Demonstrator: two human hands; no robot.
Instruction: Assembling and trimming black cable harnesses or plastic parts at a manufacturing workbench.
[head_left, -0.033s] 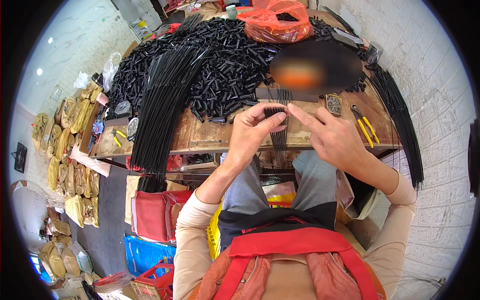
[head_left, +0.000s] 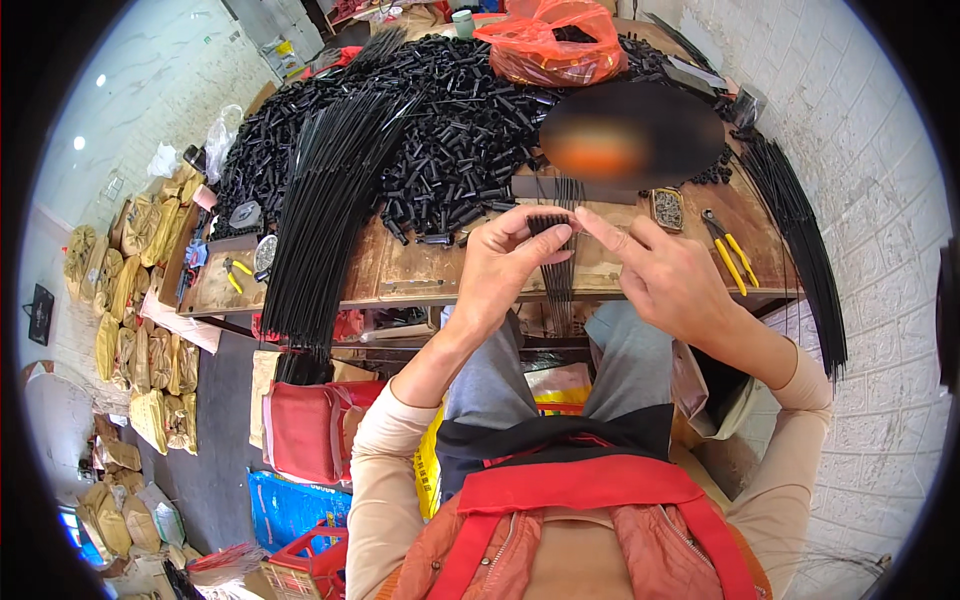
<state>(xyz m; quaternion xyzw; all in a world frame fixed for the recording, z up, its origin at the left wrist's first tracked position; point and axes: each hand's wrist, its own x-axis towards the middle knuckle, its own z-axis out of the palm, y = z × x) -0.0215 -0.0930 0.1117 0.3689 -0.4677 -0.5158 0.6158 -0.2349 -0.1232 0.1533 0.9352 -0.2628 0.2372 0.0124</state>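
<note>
My left hand pinches a small bunch of thin black rods between thumb and fingers, just above the front edge of the wooden table. The rods stand upright in a flat row, and their lower ends hang down over my lap. Short black caps sit on their top ends. My right hand is beside it on the right, fingers spread, with the tip of the index finger touching the capped tops. It holds nothing.
A big heap of short black tubes covers the table's middle. A thick bundle of long black rods hangs over the left front edge, another lies at the right. Yellow-handled pliers, a small tray, an orange bag.
</note>
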